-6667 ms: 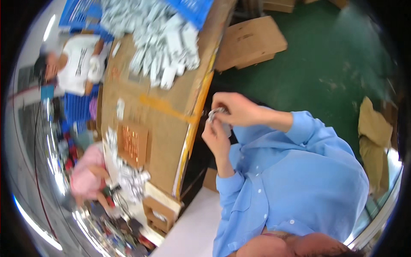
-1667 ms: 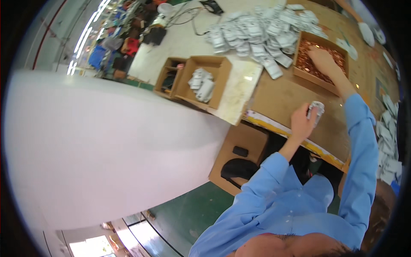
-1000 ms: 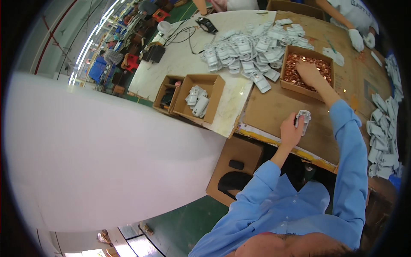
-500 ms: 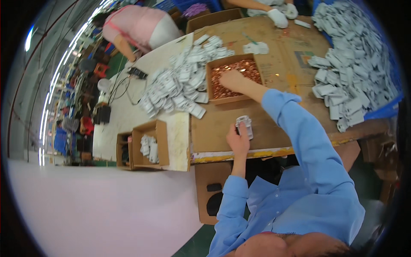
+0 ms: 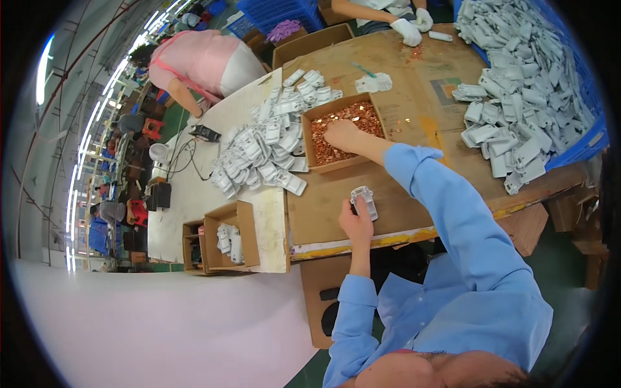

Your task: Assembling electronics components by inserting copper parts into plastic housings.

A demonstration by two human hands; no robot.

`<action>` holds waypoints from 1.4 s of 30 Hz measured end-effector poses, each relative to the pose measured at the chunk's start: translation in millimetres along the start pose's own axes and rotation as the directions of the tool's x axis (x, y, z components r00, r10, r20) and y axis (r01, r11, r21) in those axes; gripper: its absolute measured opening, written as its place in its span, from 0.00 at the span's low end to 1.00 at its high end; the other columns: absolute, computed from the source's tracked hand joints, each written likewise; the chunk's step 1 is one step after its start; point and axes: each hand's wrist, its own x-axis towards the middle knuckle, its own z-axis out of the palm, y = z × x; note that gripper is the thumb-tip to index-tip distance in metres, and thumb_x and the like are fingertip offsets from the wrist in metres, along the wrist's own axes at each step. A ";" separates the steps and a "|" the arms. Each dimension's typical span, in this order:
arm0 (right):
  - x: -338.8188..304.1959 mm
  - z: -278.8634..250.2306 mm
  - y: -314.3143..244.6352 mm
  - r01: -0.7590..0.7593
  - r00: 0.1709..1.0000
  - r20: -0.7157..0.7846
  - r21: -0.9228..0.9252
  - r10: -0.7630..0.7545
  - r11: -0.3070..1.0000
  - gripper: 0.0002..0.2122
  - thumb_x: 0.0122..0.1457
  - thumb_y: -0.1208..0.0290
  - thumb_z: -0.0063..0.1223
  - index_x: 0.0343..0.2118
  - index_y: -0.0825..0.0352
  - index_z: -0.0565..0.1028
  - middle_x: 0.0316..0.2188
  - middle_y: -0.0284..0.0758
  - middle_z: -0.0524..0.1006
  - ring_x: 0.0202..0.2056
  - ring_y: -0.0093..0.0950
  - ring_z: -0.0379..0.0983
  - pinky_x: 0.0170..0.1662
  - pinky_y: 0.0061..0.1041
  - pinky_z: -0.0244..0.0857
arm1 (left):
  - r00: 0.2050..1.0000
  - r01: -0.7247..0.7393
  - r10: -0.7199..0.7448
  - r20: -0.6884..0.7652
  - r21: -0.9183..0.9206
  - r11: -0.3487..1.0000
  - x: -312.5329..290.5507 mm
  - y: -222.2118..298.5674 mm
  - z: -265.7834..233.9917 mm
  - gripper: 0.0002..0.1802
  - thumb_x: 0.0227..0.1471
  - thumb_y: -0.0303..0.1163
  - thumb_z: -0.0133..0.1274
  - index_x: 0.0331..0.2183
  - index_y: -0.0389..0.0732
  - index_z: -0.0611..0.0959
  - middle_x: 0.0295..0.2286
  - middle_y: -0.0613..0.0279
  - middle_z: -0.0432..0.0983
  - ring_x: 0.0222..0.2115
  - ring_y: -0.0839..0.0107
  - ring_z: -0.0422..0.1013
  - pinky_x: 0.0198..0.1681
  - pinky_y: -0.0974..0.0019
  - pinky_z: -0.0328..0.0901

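Note:
My left hand (image 5: 357,224) grips a pale, whitish plastic housing (image 5: 365,202) just above the cardboard near the table's front edge. The housing's hollow side seems to face up. My right hand (image 5: 343,135) reaches down into a cardboard box (image 5: 343,165) of small copper-coloured metal pieces (image 5: 356,116). Its fingers are curled down against the pieces, and the fingertips are hidden, so what they hold does not show. Left of this box lies a heap of similar white housings (image 5: 259,145), spread over the pale tabletop.
At the right, a blue crate (image 5: 585,145) overflows with grey-white housings (image 5: 511,97). A smaller cardboard box (image 5: 249,226) with a few white parts stands front left. Across the table are a co-worker's gloved hands (image 5: 407,31). Another person (image 5: 194,58) in pink bends at the far left.
The view has shifted slightly, so the table sits a little lower and to the left. My right hand remains in the copper pieces; the housing in my left hand is tilted a little differently.

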 end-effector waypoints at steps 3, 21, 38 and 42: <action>-1.0 -0.9 -2.3 0.022 0.999 -0.029 -0.020 -0.022 1.000 0.07 0.51 0.74 0.52 0.31 0.69 0.79 0.36 0.42 0.76 0.40 0.37 0.75 0.38 0.34 0.71 | 1.000 0.020 -0.020 0.004 -0.021 1.000 0.2 -4.7 -2.8 0.12 0.57 0.33 0.50 0.29 0.33 0.76 0.23 0.64 0.75 0.24 0.81 0.67 0.27 0.72 0.63; -10.7 -7.6 3.0 -0.070 0.995 -0.062 0.063 0.074 0.996 0.09 0.52 0.75 0.52 0.35 0.69 0.78 0.39 0.42 0.77 0.41 0.38 0.76 0.41 0.36 0.70 | 0.998 -0.060 0.060 -0.009 0.019 0.998 0.9 0.0 2.6 0.12 0.57 0.33 0.50 0.28 0.33 0.77 0.21 0.64 0.75 0.23 0.80 0.67 0.26 0.71 0.63; -20.4 -24.9 -4.4 -0.057 0.998 0.008 0.136 0.057 0.989 0.06 0.49 0.78 0.53 0.30 0.70 0.79 0.33 0.44 0.79 0.38 0.40 0.78 0.38 0.37 0.72 | 0.999 -0.021 0.026 -0.037 0.137 0.990 -0.3 -2.3 1.5 0.17 0.55 0.41 0.51 0.28 0.34 0.76 0.22 0.51 0.76 0.23 0.63 0.72 0.28 0.61 0.64; -14.5 -13.5 2.4 -0.122 0.992 0.015 0.208 0.122 0.970 0.07 0.50 0.79 0.52 0.33 0.71 0.78 0.36 0.46 0.78 0.41 0.41 0.76 0.41 0.38 0.71 | 0.999 -0.029 0.035 -0.036 0.156 0.987 -0.4 -2.9 2.8 0.16 0.55 0.39 0.52 0.27 0.34 0.76 0.20 0.53 0.74 0.22 0.66 0.70 0.27 0.62 0.64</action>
